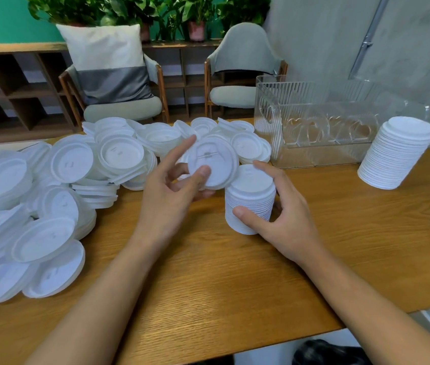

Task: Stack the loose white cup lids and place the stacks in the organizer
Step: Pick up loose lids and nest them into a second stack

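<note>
Left hand [171, 185] pinches tilted white lid [212, 164] just left of short lid stack [249, 198]; right hand [285, 222] curls fingers round stack. Best: level lid, centre, press gently.

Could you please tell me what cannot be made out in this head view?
Head view:
1. Loose lids: pile cut off by the left edge, so no count.
2. Left hand: grip's fingers partly hidden behind the held lid.
3. Short stack: right hand covers part; lid count too fine.
4. Organizer: lower right corner hidden behind tall stack.
</note>
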`<act>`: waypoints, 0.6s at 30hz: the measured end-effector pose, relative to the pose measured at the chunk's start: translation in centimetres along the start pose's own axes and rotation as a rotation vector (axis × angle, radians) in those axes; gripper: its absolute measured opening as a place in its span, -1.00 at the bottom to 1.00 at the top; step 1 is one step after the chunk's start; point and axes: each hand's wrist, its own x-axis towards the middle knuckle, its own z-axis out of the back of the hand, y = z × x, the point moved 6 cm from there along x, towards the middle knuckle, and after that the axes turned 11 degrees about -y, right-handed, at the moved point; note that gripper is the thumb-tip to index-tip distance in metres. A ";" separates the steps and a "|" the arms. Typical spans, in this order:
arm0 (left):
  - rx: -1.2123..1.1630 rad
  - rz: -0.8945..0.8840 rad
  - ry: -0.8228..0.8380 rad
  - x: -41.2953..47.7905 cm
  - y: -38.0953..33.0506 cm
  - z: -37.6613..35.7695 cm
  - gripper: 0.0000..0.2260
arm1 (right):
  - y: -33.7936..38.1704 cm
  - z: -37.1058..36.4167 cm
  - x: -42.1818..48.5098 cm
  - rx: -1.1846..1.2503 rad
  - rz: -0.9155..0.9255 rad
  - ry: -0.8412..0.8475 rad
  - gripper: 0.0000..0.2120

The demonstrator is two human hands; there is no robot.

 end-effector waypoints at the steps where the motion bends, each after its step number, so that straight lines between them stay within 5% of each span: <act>1: -0.021 0.020 0.029 -0.1 0.1 -0.3 -0.54 | 0.0 0.0 0.0 0.005 0.005 0.001 -0.26; 10: 0.153 0.021 0.074 -0.8 1.9 -1.9 -0.68 | 0.5 -0.7 -0.3 0.093 0.019 0.052 -0.15; 18: 0.318 -0.153 0.098 -1.1 1.5 -2.1 -0.47 | 0.5 -0.6 -0.2 0.083 0.046 0.065 -0.26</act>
